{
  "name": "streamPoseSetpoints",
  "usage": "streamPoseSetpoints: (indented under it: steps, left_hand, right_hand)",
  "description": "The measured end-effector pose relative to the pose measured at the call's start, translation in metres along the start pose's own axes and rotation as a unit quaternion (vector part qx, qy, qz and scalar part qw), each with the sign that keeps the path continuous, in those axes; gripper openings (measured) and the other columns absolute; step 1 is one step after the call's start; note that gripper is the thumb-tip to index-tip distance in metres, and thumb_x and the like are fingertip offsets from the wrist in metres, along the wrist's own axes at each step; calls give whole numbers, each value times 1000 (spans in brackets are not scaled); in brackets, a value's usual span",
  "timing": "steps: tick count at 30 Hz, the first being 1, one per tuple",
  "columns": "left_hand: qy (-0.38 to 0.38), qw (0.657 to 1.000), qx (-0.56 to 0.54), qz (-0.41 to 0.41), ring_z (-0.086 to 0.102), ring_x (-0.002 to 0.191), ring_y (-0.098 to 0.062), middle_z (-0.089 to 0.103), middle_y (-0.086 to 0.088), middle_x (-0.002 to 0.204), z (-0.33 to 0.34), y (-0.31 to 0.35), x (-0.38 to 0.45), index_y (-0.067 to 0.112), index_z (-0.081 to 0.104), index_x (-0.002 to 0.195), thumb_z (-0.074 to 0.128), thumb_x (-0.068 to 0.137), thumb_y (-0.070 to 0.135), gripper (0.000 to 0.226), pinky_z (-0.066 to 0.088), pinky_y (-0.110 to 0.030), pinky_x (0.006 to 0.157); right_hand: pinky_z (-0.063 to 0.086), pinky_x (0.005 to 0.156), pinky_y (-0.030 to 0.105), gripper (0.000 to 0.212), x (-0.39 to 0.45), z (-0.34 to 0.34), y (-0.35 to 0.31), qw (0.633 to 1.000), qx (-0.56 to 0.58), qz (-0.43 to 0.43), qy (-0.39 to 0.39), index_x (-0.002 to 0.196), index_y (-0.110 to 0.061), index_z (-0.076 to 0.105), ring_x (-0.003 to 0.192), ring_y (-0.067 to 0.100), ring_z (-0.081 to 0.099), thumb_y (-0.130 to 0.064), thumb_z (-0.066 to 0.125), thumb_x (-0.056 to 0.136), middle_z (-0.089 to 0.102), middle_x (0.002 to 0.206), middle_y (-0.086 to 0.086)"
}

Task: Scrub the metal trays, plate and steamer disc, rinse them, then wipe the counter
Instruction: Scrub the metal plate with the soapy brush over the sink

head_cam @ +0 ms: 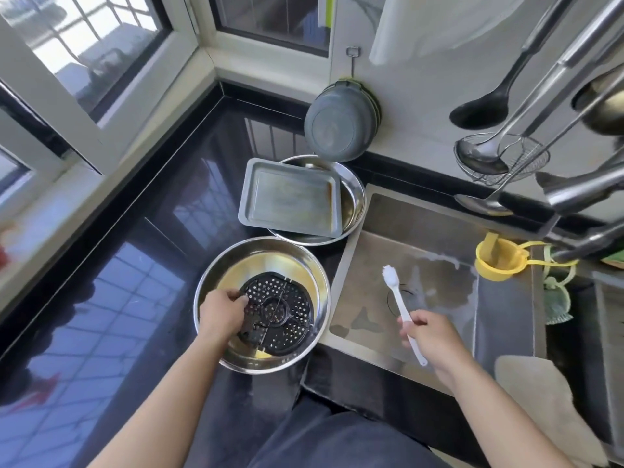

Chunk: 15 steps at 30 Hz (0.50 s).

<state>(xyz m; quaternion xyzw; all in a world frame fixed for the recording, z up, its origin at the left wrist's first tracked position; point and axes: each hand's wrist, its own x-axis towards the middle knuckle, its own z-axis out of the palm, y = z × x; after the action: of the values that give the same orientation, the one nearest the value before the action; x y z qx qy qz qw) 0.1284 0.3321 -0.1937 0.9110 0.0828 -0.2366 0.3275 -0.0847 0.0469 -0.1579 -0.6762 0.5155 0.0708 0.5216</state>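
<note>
Status: early in the task, by my reading.

Steamer disc, black and perforated, lies tilted inside the near round metal bowl on the dark tabletop. A yellowish liquid or reflection shows in the bowl around the disc; cannot tell which. Left hand reaches into the bowl, fingers curled on the disc's left edge, gripping it. Right hand is closed around the handle of a white brush, bristle end up, held over the sink and touching nothing.

Rectangular metal tray sits behind, propped across a second round metal dish. Brownish residue is visible along the tray's right inner edge, so it looks unscrubbed. Something more may lie under the tray; hidden.

Sink floor shows wet patches and whitish foam near the drain. No water stream visible.

Judgement: the disc is likely the piece in hand, about to be brushed. Remaining: scrubbing tray and dish, rinsing everything, wiping the tabletop. No wiping cloth is in either hand.
</note>
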Motion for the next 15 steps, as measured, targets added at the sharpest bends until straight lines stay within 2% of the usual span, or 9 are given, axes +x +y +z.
streamPoseSetpoints:
  steps: [1, 3, 5, 8, 11, 15]
  left_hand:
    - [3, 999, -36, 4, 70, 97, -31, 76, -7, 93, -4, 3, -4, 11, 78, 97, 69, 95, 14, 9, 51, -35, 86]
    - [16, 997, -71, 12, 70, 92, -25, 74, 2, 84, -16, 10, -17, 16, 76, 87, 69, 95, 16, 10, 48, -34, 81]
    - [37, 998, -47, 35, 70, 89, -23, 74, 6, 82, -27, 12, -26, 21, 74, 85, 70, 93, 21, 8, 50, -36, 82]
    - [60, 995, -38, 75, 71, 81, -23, 74, 9, 75, -47, 20, -39, 26, 72, 77, 71, 88, 25, 11, 58, -42, 84]
    - [92, 989, -16, 118, 66, 85, -18, 70, 13, 78, -64, 40, -55, 28, 69, 80, 68, 89, 23, 10, 52, -38, 79]
    - [133, 966, 16, 222, 63, 77, -13, 67, 13, 76, -80, 65, -69, 24, 67, 84, 66, 90, 23, 6, 47, -36, 71]
  right_hand:
    - [50, 75, 35, 21, -1, -2, -1, 1000, 9, -2, 2, 89, 0, 70, 76, 26, 62, 2, 51, 98, 66, 83, 11]
    - [55, 80, 37, 23, -3, -7, -3, 1000, 27, -1, 8, 89, -2, 70, 77, 26, 63, 4, 50, 99, 68, 86, 10]
    - [57, 86, 41, 24, -3, -8, -4, 999, 39, -3, 15, 88, -5, 71, 78, 27, 65, 3, 50, 99, 69, 87, 15]
    - [59, 87, 43, 24, -3, -9, -4, 998, 60, -9, 24, 88, -3, 71, 80, 26, 66, 2, 51, 100, 71, 90, 18]
    - [60, 85, 42, 23, -6, -12, -1, 997, 68, -13, 29, 87, -4, 71, 81, 25, 67, 1, 52, 100, 71, 87, 15]
    - [58, 82, 39, 23, -8, -15, 4, 997, 73, -9, 35, 87, -2, 71, 80, 25, 66, 2, 51, 99, 70, 84, 14]
